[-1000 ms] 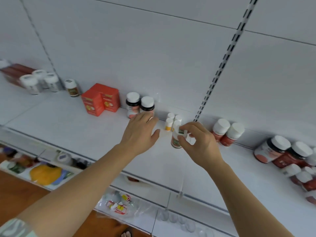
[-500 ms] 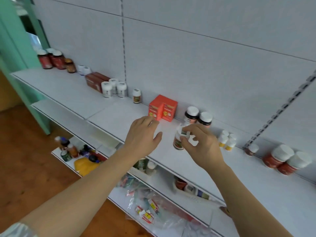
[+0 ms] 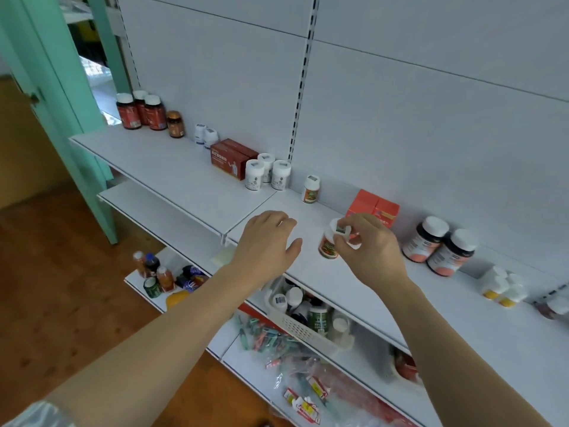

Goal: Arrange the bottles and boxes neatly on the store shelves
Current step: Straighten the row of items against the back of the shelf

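My right hand (image 3: 368,245) grips a small white-capped bottle with a red and green label (image 3: 328,247), held by its top just above the white shelf (image 3: 184,171). My left hand (image 3: 266,238) hovers open to the left of it, palm down, holding nothing. A matching small bottle (image 3: 311,189) stands alone at the back of the shelf. Two orange boxes (image 3: 374,208) stand behind my right hand. Two dark bottles with white caps (image 3: 438,245) stand to the right.
Further left stand three white bottles (image 3: 267,174), dark red boxes (image 3: 231,157) and tall red bottles (image 3: 140,112). Small yellow-banded bottles (image 3: 502,286) sit at the far right. A white basket of bottles (image 3: 303,329) and loose packets lie on lower shelves. A green door frame (image 3: 58,87) stands left.
The view has swung left along the shelf. My right hand has carried the small bottle leftward past the dark bottles to the front of the orange boxes; my left hand has moved along with it.
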### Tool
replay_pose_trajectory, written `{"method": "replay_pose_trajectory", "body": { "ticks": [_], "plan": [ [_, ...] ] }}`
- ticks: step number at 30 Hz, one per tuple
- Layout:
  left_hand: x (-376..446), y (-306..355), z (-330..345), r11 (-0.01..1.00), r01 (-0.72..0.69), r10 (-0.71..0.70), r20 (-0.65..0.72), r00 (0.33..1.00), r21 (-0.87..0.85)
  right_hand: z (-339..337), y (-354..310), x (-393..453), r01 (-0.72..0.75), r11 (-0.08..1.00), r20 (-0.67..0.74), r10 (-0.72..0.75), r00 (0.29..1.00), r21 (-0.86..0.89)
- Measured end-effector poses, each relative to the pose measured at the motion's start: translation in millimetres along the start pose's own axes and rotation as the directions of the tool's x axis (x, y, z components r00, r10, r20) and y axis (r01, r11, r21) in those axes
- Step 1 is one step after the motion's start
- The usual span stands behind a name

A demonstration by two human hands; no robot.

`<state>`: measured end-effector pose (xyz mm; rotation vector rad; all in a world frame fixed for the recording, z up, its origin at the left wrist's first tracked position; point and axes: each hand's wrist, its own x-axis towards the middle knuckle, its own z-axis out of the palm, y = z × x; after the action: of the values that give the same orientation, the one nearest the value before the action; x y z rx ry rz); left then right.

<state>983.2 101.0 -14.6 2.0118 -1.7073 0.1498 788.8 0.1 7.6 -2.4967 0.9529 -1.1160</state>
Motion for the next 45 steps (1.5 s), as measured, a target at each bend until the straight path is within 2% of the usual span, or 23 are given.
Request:
{"method": "replay_pose_trajectory", "body": {
  "ticks": [4,6,14,19,29,37,45],
  "plan": [
    [27,-30,11,1.000,-0.010,0.010,0.040,0.999,0.003,37,17,37,0.057,0.988,-0.075,-0.068,0.995,-0.144],
    [45,-48,17,1.000,-0.018,0.017,0.057,0.998,0.021,56,29,57,0.079,0.977,-0.055,-0.092,0.994,-0.200],
    [114,-85,37,0.998,-0.065,0.062,0.114,0.992,0.021,99,68,113,-0.048,0.915,0.041,0.071,0.997,-0.402],
    [146,-105,54,0.990,-0.139,0.140,0.136,0.981,-0.019,123,83,135,-0.097,0.834,0.085,0.169,0.982,-0.543],
    [205,-140,86,0.950,-0.286,0.307,0.209,0.928,-0.125,143,91,151,-0.162,0.708,0.065,0.283,0.957,-0.687],
    [216,-142,99,0.903,-0.364,0.404,0.159,0.901,-0.231,138,83,160,-0.151,0.682,0.155,0.366,0.918,-0.715],
    [224,-146,101,0.891,-0.390,0.428,0.140,0.893,-0.232,146,92,165,-0.121,0.675,0.126,0.305,0.944,-0.728]
  ]
}}
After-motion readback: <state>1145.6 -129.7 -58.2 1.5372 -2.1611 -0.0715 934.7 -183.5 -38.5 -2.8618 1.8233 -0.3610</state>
